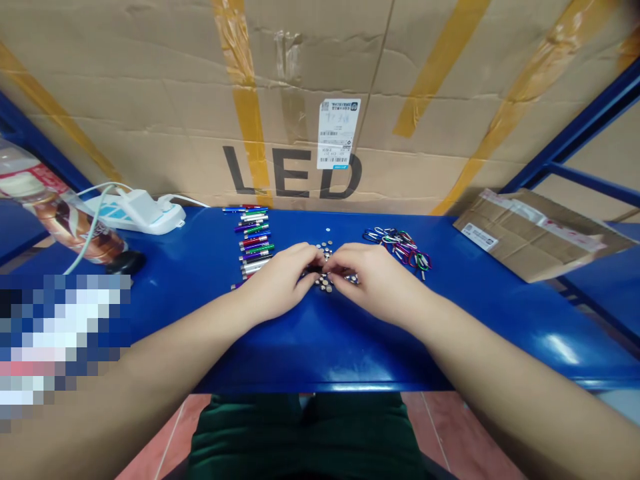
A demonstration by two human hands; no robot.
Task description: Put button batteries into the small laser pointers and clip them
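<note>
Across a blue workbench (320, 353), slim coloured pens (254, 240) lie lined up; the left hand (280, 280) and the right hand (375, 283) pinch narrowly on a small dark object (315, 269) above loose button cells (325, 283); coloured carabiners (397, 250) sit apart, each kind grouped within reach

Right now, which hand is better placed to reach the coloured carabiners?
Right, probably: the right hand lies closer to the coloured carabiners, while the left hand sits beside the row of pen-like tubes, on the far side of the small metal discs.

The head camera looks forward and down, close above the left hand (280, 283) and right hand (377, 283).
</note>
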